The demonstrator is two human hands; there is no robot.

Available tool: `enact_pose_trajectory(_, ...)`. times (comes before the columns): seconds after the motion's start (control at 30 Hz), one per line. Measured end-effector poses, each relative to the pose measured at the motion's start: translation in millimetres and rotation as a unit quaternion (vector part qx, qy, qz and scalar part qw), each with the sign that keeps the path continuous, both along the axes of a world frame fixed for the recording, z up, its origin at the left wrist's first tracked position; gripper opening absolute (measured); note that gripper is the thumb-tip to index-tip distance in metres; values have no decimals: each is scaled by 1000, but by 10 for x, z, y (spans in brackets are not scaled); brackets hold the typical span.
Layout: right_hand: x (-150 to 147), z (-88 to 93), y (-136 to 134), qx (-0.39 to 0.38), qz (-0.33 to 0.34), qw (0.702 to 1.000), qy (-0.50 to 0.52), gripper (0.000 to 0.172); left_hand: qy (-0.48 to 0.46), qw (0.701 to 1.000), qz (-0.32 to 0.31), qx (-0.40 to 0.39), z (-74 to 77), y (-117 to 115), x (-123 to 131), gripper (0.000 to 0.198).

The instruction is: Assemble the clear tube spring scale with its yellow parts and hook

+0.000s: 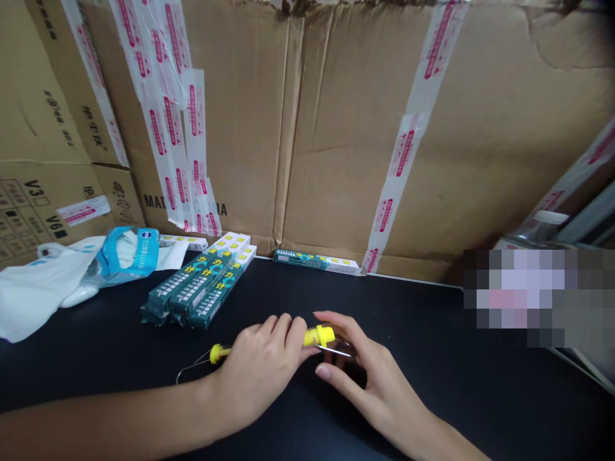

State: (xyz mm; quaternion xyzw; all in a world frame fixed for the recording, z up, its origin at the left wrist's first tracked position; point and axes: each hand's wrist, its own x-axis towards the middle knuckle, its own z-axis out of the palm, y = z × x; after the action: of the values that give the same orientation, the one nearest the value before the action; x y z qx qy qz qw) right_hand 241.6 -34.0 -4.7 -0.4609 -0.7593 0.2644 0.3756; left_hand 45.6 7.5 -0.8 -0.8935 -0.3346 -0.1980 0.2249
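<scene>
My left hand (264, 362) is wrapped around the middle of a spring scale (318, 336), a slim tube with yellow ends held a little above the black tabletop. A bent metal wire hook sticks out past its left end, and a wire loop lies by the right end. My right hand (375, 371) is beside that right end, thumb and index finger apart around the loop. Whether its other fingers touch the wire is hidden. Behind my left hand lie several long green-and-white boxes (204, 278) with yellow print, side by side.
Another such box (317, 261) lies against the upright cardboard wall (336, 141) at the back. On the left are a blue-and-white plastic packet (129, 253) and white crumpled sheets (43, 288). A clear container with a white lid (550, 219) stands at right, near a blurred-out patch.
</scene>
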Motion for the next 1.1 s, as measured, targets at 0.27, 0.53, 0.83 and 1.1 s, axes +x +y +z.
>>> enact_pose_trajectory(0.27,-50,-82,78,-19,-78,963,259,36,9,998,-11,-63,28,-13,14,20)
enact_pose_trajectory(0.53,-9,38,101,-21,-94,949,300,12,20,995,-18,-94,1,-18,-3,20)
enact_pose_trajectory(0.83,-76,22,62,-66,-75,919,382,20,-17,999,-26,-17,-16,-5,-14,23)
enact_pose_trajectory(1.1,-63,-46,78,-107,-140,977,123,51,-9,994,-63,84,7,-44,-27,20)
